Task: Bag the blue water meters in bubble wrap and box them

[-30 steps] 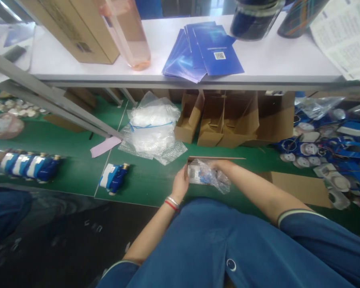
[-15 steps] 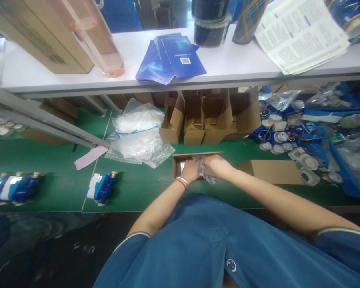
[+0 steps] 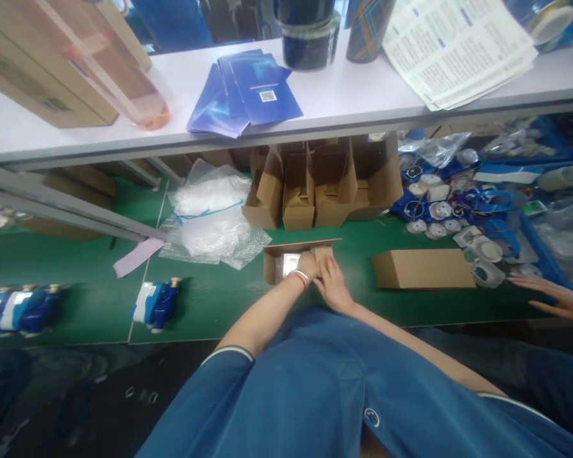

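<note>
An open cardboard box (image 3: 270,268) lies on the green bench right in front of me, its long flap raised at the far side. Inside it, toward the left end, is something wrapped in clear plastic with a white, shiny face (image 3: 290,262). My left hand (image 3: 307,263), with a white and a red band at the wrist, reaches into the box; its fingers are hidden there. At the box's right end my right hand (image 3: 335,287) grips the cardboard, fingers on the end flap and thumb at the near side.
Right of me lies a closed cardboard box (image 3: 432,269); another person's hand (image 3: 561,298) reaches in beyond it. Several open boxes (image 3: 298,213) stand behind, beside bubble wrap bags (image 3: 210,216). Blue brass-ended meters (image 3: 160,304) lie left. A white shelf (image 3: 334,95) crosses above.
My right hand has shifted from inside the box to its right end, and the clear plastic there has gone down out of sight. Another person's hand has appeared at the right.
</note>
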Available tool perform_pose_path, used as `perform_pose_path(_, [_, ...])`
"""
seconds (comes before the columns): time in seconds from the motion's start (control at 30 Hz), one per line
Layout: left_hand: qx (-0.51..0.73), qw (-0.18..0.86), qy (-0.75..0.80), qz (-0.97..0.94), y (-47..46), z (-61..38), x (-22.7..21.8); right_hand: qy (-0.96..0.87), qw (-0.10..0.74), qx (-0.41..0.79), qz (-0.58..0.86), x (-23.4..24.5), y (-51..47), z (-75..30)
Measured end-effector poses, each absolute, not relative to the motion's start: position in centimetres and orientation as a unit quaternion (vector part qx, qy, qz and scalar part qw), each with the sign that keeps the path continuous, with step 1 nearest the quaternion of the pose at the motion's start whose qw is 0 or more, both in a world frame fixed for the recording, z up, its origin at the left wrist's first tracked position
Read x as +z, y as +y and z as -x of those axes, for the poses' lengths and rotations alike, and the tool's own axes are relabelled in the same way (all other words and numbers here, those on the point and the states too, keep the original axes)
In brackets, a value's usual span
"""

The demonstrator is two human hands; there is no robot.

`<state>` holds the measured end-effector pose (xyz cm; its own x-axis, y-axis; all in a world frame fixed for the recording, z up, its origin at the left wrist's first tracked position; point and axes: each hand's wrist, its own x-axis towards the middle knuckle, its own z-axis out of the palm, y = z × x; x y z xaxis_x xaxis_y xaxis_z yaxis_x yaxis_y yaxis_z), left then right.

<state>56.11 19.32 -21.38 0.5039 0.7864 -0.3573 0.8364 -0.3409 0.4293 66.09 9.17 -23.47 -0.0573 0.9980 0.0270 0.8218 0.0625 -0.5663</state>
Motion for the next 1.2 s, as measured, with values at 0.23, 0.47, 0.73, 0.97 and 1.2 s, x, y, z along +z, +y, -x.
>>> perform_pose_path(0.23, [0.119, 0.213, 0.441, -0.864, 15.4, -47.9, -19.2, -0.715, 0.221, 0.194, 0.634, -25.0, 9.4, -66.6])
perform_pose_path(0.47, [0.204, 0.191, 0.654, -0.703, 10.1, -44.4, -18.5, -0.748, 0.254, 0.116, 0.603, -26.9, 8.5, -67.1])
perform_pose_path(0.73, [0.232, 0.212, 0.605, -0.731, 11.1, -43.7, -20.5, -0.839, 0.23, 0.061, 0.489, -26.8, 8.2, -66.9])
perform_pose_path(0.97, [0.202, 0.213, 0.686, -0.665, 13.0, -42.3, -19.0, -0.838, 0.247, 0.053, 0.484, -26.3, 8.4, -66.3])
perform_pose_path(1.2, [0.007, 0.251, 0.716, -0.651, 21.0, -42.8, -15.8, -0.839, 0.237, 0.046, 0.488, -25.8, 7.9, -66.2])
